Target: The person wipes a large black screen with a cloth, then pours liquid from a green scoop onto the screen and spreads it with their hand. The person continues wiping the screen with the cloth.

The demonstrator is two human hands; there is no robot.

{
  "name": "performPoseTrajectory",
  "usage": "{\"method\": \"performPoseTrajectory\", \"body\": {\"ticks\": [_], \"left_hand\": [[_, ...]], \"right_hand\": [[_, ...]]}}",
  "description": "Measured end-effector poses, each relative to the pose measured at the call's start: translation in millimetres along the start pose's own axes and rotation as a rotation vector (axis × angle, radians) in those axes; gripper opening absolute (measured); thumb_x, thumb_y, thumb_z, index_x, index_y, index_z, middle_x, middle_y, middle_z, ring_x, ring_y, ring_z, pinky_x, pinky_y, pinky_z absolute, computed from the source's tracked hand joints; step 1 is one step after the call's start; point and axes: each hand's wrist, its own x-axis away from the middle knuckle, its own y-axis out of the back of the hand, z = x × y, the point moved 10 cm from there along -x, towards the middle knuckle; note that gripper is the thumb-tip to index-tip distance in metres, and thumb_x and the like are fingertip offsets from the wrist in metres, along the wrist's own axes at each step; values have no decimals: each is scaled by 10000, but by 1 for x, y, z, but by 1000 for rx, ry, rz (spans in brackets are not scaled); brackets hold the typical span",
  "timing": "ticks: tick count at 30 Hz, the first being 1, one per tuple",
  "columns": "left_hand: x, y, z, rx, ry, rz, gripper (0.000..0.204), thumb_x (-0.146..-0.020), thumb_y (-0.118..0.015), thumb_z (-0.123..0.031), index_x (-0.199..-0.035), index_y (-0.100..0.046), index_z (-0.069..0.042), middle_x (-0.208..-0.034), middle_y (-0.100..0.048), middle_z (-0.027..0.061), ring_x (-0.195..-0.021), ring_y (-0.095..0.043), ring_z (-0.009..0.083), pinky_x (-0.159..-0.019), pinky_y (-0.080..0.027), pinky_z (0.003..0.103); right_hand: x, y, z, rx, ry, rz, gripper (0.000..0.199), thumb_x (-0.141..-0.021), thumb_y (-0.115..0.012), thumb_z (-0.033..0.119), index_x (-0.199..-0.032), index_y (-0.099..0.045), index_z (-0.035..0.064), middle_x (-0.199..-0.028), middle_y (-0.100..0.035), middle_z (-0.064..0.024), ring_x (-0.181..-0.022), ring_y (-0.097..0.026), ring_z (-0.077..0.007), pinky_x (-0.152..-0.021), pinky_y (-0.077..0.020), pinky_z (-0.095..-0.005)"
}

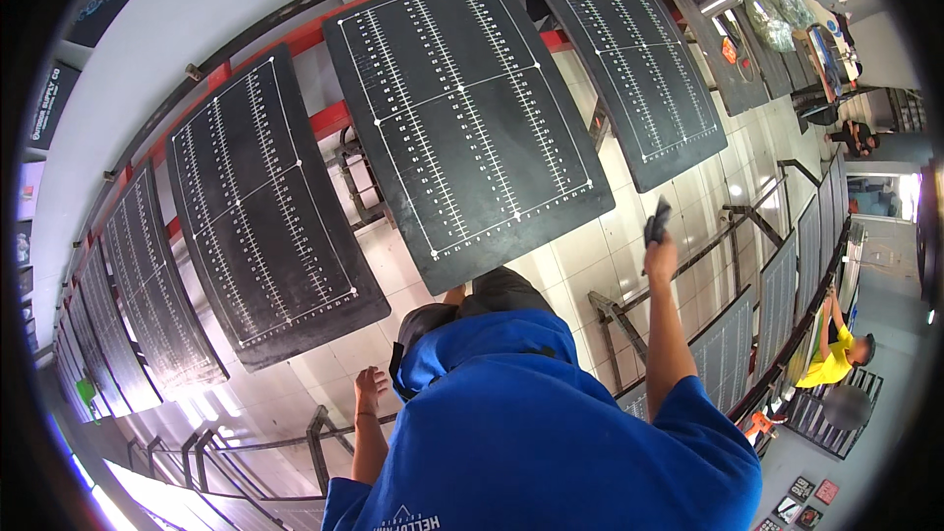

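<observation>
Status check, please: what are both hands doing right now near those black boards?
Right hand raised, gripping a small dark object. Left hand low, open, empty. Black ruled board ahead, untouched.

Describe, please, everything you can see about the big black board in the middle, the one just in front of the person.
The black board is a flat, roughly rectangular panel with rounded corners, tilted down toward the viewer. Its dark surface looks matte and a little worn. A thin white frame is drawn on it, crossed by one horizontal line and several long ruler-like scales with small white dots where lines meet. It rests on a red and black metal rail among similar boards. Neither hand touches it; the right hand, holding a small dark object, is raised beside its lower right corner.
</observation>
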Motion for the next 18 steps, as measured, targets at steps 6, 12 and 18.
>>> {"method": "performPoseTrajectory", "body": {"ticks": [6, 12, 18], "left_hand": [[3, -6, -6, -71, 32, -11, 406, -982, -498, -393, -1203, -578, -63, -1096, -662, 113, -877, -658, 237, -717, -527, 374], [18, -42, -92, -76, -186, 86, 387, -983, -503, -387, -1199, -583, -76, -1090, -669, 108, -863, -661, 211, -708, -526, 355], [24, -22, -47, -62, -102, -6, 388, -977, -510, -398, -1193, -585, -84, -1091, -670, 96, -845, -650, 201, -698, -530, 353]], "right_hand": [[46, -53, 122, -264, 296, -5, 532, -821, -542, 41, -1348, -514, -26, -1086, -621, -230, -939, -611, -389, -834, -482, -465], [370, -106, 338, -573, 1366, 1455, 317, -812, -575, 66, -1103, -690, 116, -943, -615, -148, -988, -641, -372, -878, -489, -458], [171, -53, 310, -383, 1008, 472, 322, -854, -579, 124, -1167, -646, 90, -1131, -640, -145, -1059, -599, -355, -856, -503, -449]]}}
